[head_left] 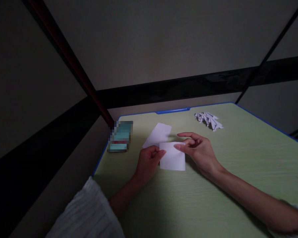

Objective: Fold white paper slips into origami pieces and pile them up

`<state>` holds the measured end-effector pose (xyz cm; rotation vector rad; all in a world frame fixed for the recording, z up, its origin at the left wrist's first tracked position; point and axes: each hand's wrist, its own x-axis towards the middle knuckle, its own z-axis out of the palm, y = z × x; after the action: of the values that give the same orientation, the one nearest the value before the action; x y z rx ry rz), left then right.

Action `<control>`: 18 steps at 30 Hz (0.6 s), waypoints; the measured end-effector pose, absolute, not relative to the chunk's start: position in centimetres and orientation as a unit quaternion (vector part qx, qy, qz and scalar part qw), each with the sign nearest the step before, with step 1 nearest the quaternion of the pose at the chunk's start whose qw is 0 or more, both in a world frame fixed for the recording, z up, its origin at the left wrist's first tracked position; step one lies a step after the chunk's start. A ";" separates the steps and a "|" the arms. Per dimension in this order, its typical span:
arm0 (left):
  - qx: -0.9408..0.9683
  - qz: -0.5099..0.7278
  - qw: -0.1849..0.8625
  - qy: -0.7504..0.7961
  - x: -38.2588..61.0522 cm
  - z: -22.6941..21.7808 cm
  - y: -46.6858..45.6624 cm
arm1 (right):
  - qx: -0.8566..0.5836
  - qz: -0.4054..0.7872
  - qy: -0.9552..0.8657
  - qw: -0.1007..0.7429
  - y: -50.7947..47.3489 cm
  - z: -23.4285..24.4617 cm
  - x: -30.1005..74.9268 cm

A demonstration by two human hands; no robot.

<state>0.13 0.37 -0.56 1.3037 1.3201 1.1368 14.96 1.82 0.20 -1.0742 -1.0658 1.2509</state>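
A small white sheet of paper (172,159) is held up between my two hands, a little above the table. My left hand (148,162) pinches its left edge, thumb in front and fingers curled behind. At the upper right corner, my right hand (200,150) grips the sheet with the thumb on its face; the index finger stretches out above the top edge. Just behind the held sheet, another white paper (159,134) lies flat on the table, partly covered by my left hand and the held sheet.
The pale green table (238,148) has a blue rim and a blue strip (173,111) at its far edge. Folded white paper pieces (209,120) are heaped at the back right. A pixelated teal rectangular object (121,136) lies at the left edge. Panelled walls stand behind and to the left.
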 end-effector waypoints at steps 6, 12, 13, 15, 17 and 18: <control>0.528 0.458 0.457 0.550 0.0 -0.4 0.2 | -0.456 0.519 -0.482 0.539 2.0 0.2 15.2; 0.519 0.478 0.453 0.545 -0.3 -0.7 0.3 | -0.450 0.576 -0.453 0.511 1.7 0.3 15.0; 0.515 0.484 0.453 0.544 -0.4 -0.8 0.4 | -0.447 0.595 -0.449 0.495 1.6 0.2 14.9; 0.505 0.494 0.454 0.543 -0.5 -0.8 0.5 | -0.434 0.622 -0.461 0.461 1.4 -0.2 14.7; 0.498 0.498 0.457 0.543 -0.5 -0.8 0.6 | -0.420 0.626 -0.489 0.438 1.2 -0.7 14.6; 0.498 0.499 0.456 0.543 -0.5 -0.7 0.6 | -0.422 0.615 -0.505 0.435 1.2 -0.9 14.6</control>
<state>-0.54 0.65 -0.74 1.2272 1.3389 1.2312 14.60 1.16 -0.86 -1.0506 -1.2563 1.5310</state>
